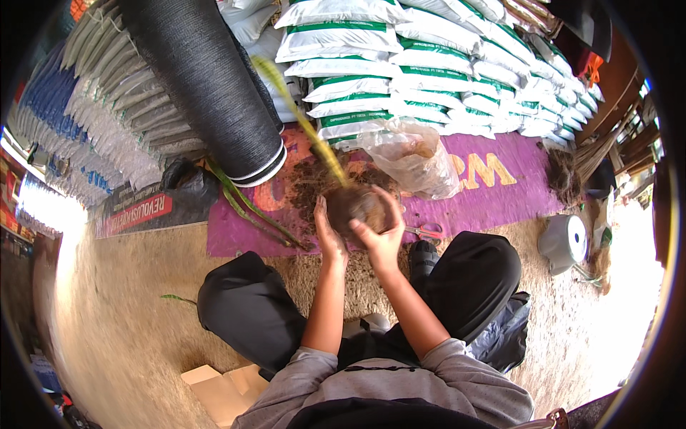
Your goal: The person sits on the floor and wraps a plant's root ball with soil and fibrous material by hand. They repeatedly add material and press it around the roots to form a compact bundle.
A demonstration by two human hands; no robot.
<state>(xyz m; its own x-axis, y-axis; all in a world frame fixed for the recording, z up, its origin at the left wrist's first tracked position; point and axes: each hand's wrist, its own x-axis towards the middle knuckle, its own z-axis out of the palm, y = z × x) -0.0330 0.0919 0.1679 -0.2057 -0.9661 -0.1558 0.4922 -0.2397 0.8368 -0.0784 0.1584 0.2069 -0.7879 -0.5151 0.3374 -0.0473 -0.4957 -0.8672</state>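
Note:
Between my two palms sits a round brown ball of soil or fibre point(348, 209), held above the ground in front of my crossed legs. A long yellow-green leaf point(309, 132) rises from its top and leans to the far left; it looks like a snake plant. My left hand point(330, 232) cups the ball's left side. My right hand point(384, 230) curves round the right side, its thumb pressed on the near face. Loose dark soil point(306, 187) lies behind the ball. Red-handled scissors point(426, 231) rest just right of my right hand, touched by neither hand.
Under the soil spreads a purple banner point(493, 204). A clear plastic bag point(421, 168) and loose long green leaves point(246, 207) lie on it. Stacked white-and-green sacks point(350, 68) and a black mesh roll point(207, 86) stand beyond. A white spool point(561, 244) is right; cardboard point(225, 393) lies near left.

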